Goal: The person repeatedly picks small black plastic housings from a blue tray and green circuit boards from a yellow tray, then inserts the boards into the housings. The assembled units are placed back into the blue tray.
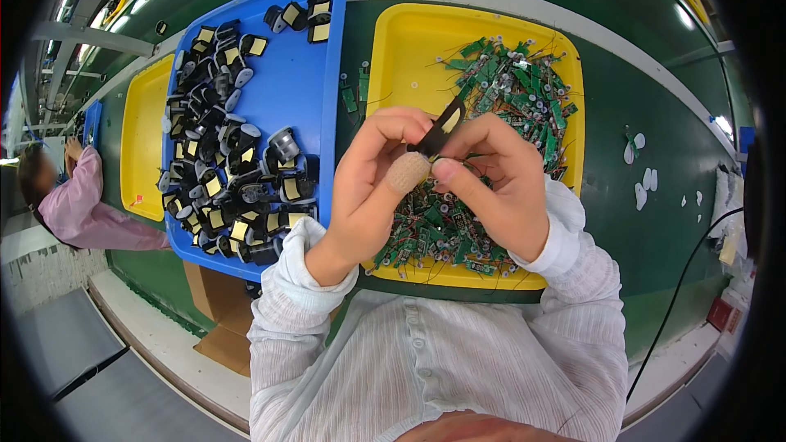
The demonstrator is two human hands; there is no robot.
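Observation:
Between my two hands, above the yellow tray (409, 57), is a small black plastic part (432, 141) with a cream pad on one face. My left hand (360, 184) closes on it from the left; its thumb wears a tan woven cover (407, 172). On the other side my right hand (509, 184) pinches the part between thumb and fingers. Whatever lies behind the fingertips is hidden. Under and beyond my hands, green circuit boards (516, 90) with thin wires are heaped in the yellow tray.
A blue tray (307, 98) on the left holds many similar black parts with cream pads. Farther left are another yellow tray (143, 143) and a person in pink (86, 205). White flat pieces (640, 196) lie on the green table at right. A cardboard box (221, 311) stands below the blue tray.

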